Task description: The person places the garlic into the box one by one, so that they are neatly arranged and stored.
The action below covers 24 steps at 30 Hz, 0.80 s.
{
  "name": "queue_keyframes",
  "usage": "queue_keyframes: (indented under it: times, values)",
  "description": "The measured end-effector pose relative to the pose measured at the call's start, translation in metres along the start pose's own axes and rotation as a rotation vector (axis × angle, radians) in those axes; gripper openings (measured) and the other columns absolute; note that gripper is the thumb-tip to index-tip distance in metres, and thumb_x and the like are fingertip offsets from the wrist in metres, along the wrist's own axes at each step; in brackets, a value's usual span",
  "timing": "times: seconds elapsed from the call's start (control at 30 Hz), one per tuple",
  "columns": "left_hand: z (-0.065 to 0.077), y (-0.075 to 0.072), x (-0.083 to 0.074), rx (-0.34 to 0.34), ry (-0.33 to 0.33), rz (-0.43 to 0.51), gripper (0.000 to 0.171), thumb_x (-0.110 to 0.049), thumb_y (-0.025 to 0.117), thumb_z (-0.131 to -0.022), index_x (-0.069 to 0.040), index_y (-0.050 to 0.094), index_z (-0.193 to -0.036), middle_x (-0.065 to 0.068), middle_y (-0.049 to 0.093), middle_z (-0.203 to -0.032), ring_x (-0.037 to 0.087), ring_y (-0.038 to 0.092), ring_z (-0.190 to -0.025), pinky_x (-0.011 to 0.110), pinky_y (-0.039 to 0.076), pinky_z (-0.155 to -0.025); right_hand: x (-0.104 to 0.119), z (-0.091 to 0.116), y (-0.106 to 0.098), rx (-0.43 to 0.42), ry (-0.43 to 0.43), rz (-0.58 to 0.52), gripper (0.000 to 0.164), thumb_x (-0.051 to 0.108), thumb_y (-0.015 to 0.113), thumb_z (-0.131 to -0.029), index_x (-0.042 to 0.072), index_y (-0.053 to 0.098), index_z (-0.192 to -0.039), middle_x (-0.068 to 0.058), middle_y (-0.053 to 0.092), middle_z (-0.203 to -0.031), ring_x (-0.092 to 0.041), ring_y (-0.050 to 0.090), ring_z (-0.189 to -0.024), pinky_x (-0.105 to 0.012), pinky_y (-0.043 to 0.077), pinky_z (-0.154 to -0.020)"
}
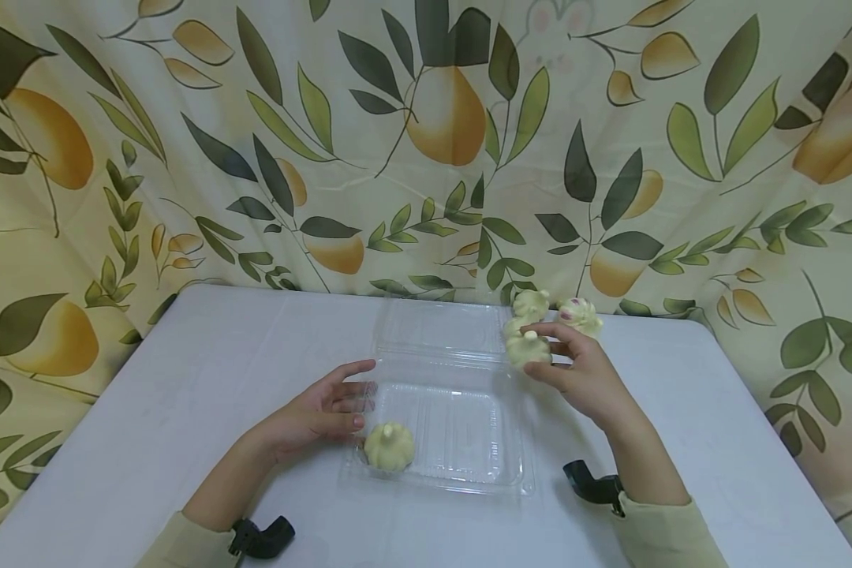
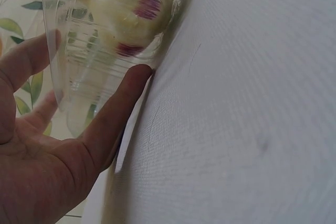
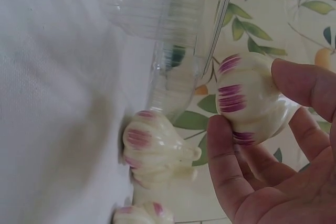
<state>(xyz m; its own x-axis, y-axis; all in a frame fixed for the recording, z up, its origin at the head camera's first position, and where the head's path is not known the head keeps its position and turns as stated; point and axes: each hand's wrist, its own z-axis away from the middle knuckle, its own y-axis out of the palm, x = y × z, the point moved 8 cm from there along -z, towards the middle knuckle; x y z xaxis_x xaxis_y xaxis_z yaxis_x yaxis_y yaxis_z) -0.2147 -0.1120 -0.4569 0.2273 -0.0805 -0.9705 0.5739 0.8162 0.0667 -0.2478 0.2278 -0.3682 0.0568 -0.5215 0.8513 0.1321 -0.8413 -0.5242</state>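
Note:
My right hand [image 1: 582, 375] holds a cream garlic bulb [image 3: 252, 98] between thumb and fingers, raised above the table in the right wrist view. Purple streaks mark the bulb. A clear plastic clamshell box [image 1: 440, 477] lies with its lid [image 1: 443, 327] folded back, away from me. Inside, at the near left corner, sits another garlic bulb [image 1: 389, 447]. My left hand [image 1: 319, 414] rests at the box's left wall, fingers spread and fairly straight. From the left wrist view, one fingertip [image 2: 139, 72] reaches low along the wall, close to the table.
Behind the right hand, more garlic bulbs [image 1: 531, 303] stand near the table's back edge, one with purple marks [image 1: 579, 315] farther right. The white table [image 1: 184, 379] backs onto a fruit-patterned cloth [image 1: 426, 197].

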Motion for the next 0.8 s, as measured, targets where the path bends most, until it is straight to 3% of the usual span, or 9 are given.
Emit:
queue_keyframes:
  times: [0.5, 0.8]
  values:
    - [0.000, 0.000, 0.001, 0.008, 0.010, 0.001, 0.082, -0.006, 0.069, -0.092, -0.025, 0.025, -0.158, 0.018, 0.029, -0.158, 0.040, 0.036, -0.140, 0.045, 0.052, -0.096, 0.008, 0.001, 0.012, 0.032, -0.017, -0.014, 0.049, 0.009, 0.074, -0.088, 0.012, 0.058, -0.134, -0.017, 0.052, -0.140, -0.040, 0.059, -0.117, -0.040, 0.057, -0.086]
    - [0.000, 0.000, 0.000, 0.010, 0.012, 0.002, 0.082, -0.006, 0.069, -0.092, -0.025, 0.025, -0.158, 0.019, 0.027, -0.158, 0.041, 0.034, -0.142, 0.046, 0.052, -0.096, 0.011, 0.001, 0.022, 0.046, -0.056, -0.034, 0.045, 0.006, 0.073, -0.087, 0.012, 0.061, -0.130, -0.010, 0.055, -0.139, -0.030, 0.058, -0.114, -0.033, 0.055, -0.086]
